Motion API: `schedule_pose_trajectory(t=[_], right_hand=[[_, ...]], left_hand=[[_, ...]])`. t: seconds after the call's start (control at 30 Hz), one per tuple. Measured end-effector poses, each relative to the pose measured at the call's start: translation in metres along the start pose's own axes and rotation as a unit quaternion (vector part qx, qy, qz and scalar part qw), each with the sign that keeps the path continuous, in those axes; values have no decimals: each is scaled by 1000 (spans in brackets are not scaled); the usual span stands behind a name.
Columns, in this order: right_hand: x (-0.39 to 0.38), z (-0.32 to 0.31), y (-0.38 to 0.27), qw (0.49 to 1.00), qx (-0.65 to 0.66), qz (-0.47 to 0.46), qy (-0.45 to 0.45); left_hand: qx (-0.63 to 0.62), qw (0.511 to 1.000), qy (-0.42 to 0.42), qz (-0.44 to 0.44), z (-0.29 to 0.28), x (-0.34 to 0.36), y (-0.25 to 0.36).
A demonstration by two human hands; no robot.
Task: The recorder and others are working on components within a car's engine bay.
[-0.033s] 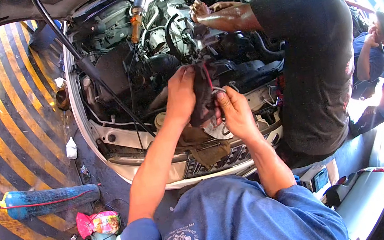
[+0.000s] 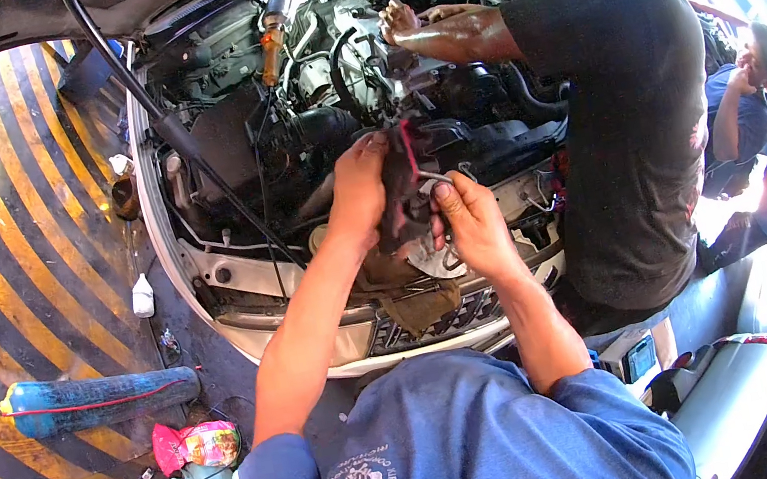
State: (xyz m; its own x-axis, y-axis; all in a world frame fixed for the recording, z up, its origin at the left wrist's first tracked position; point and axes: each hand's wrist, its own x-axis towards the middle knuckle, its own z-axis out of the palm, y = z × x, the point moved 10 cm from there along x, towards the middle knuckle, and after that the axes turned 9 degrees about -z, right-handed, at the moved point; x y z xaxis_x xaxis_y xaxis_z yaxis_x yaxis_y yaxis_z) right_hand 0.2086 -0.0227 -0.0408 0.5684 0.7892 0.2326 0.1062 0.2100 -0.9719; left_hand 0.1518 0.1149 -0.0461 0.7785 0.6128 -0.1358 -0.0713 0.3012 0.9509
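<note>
Over the front of an open engine bay, my left hand (image 2: 359, 186) is closed on a dark, grimy rag (image 2: 401, 221) with a strip of red along it. My right hand (image 2: 474, 224) pinches a thin grey metal tool (image 2: 432, 177) between thumb and fingers. The tool's tip meets the rag near the red strip; its exact kind is hard to make out. Below my hands, a brown cloth (image 2: 421, 310) hangs over the front grille. The engine (image 2: 316, 80) lies exposed beyond.
A co-worker in a black shirt (image 2: 627, 117) leans in from the right, hands (image 2: 403, 21) over the engine. An orange work light (image 2: 273, 50) stands in the bay. The hood prop (image 2: 173, 133) slants across the left side. A blue gas cylinder (image 2: 106, 399) lies on the striped floor.
My left hand has shifted slightly left with the rag. The metal tool in my right hand lies at a slightly different angle, with more of it showing.
</note>
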Motion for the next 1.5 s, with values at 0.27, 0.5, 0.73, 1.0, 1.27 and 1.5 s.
schedule_pose_trajectory(t=[0.27,0.5,0.73,1.0,1.27,1.5], right_hand=[[-12,-17,24,966,194,163,58],[-15,15,36,966,176,191,3],[-25,-14,31,956,223,182,57],[-12,-47,-11,833,549,57,45],[1,-49,-48,715,693,-75,-57],[12,-69,-82,622,761,-156,-99]], left_hand=[[-320,932,-88,-142,-27,-13,-19],[193,943,92,255,19,-46,40],[-32,987,158,-3,-48,7,16],[-241,953,24,-185,-61,-10,-79],[-358,909,-128,-170,-9,-60,-93],[-305,928,-199,-74,49,-81,-28]])
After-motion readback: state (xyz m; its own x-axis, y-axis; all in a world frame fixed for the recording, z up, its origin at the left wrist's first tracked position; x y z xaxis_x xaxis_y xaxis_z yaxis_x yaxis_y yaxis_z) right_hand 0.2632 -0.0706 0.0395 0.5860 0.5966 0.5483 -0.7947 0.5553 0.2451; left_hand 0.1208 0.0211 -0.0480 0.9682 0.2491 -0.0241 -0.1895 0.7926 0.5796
